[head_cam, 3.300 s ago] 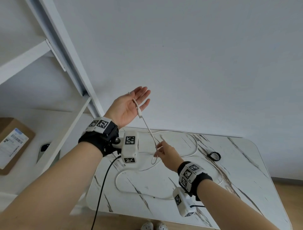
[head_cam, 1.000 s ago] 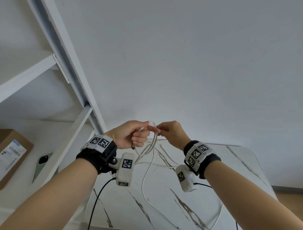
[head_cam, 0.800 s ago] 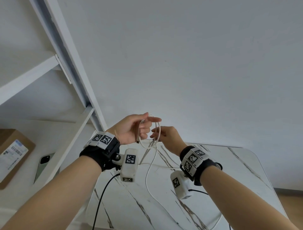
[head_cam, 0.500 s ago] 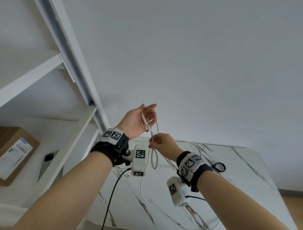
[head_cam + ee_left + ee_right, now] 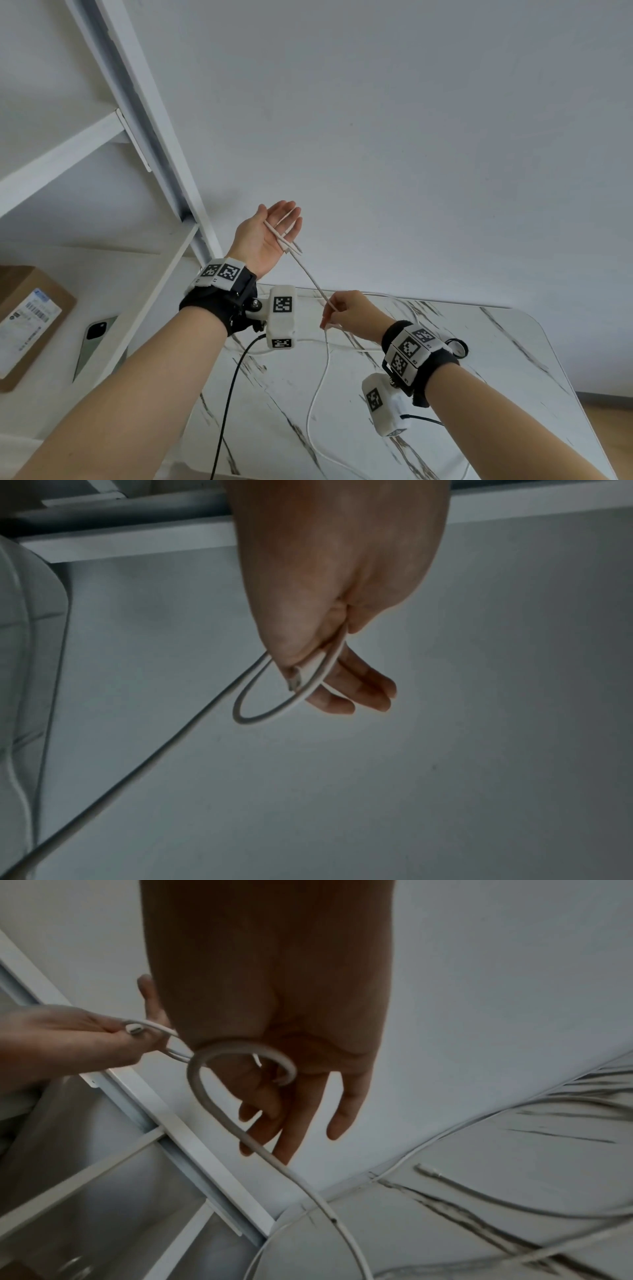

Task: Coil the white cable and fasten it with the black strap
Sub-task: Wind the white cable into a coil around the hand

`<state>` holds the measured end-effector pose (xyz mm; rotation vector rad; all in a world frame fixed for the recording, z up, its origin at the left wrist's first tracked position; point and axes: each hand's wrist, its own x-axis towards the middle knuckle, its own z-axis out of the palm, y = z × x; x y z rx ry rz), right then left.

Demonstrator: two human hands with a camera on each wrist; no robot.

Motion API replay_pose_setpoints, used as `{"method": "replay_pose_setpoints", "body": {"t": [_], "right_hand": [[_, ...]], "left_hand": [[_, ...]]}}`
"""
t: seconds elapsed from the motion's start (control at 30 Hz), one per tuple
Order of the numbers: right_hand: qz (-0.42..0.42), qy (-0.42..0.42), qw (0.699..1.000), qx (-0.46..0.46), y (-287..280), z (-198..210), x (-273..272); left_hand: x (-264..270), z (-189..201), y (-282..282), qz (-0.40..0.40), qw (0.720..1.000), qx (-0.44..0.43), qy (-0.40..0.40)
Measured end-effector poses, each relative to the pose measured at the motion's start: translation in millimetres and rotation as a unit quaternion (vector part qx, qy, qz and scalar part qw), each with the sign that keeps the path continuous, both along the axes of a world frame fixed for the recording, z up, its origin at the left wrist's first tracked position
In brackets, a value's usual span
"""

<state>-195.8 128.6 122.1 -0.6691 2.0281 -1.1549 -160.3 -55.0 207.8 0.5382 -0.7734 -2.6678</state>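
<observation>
Presently the white cable [image 5: 312, 278] runs taut from 11 down to 5 o'clock, its plug pointing toward 4. My left hand [image 5: 265, 240], fingers straight, carries a loop, seemingly pinned by the thumb; my right hand [image 5: 352, 313] pinches the cable lower down. Slack trails over the marble bench [image 5: 496, 394]; white shelving [image 5: 147, 113] stands at 9.

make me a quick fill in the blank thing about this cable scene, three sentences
The right hand pinches the ___ cable.
The left hand is raised ___ than the right.
Slack cable trails onto the ___-patterned table.
Missing words: white, higher, marble.
</observation>
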Motion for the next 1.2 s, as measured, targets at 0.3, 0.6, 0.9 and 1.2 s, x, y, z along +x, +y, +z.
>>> {"method": "replay_pose_setpoints", "body": {"t": [0.3,0.6,0.9,1.2], "right_hand": [[-0.088,0.028,0.994,-0.051,3.4,3.8,-0.8],[-0.200,-0.269,0.919,-0.209,8.4,13.2,-10.2],[-0.359,-0.348,0.801,-0.328,7.1,25.1,-20.0],[-0.159,0.124,0.979,-0.016,6.8,29.0,-12.4]], "left_hand": [[-5.8,-4.5,-12.2,0.023,0.999,-0.043,-0.002],[-9.2,-5.5,-10.2,0.027,0.999,-0.039,0.017],[-8.3,-3.0,1.7,-0.002,0.998,-0.046,0.040],[-7.0,-1.7,-0.4,-0.008,0.988,-0.156,-0.016]]}}
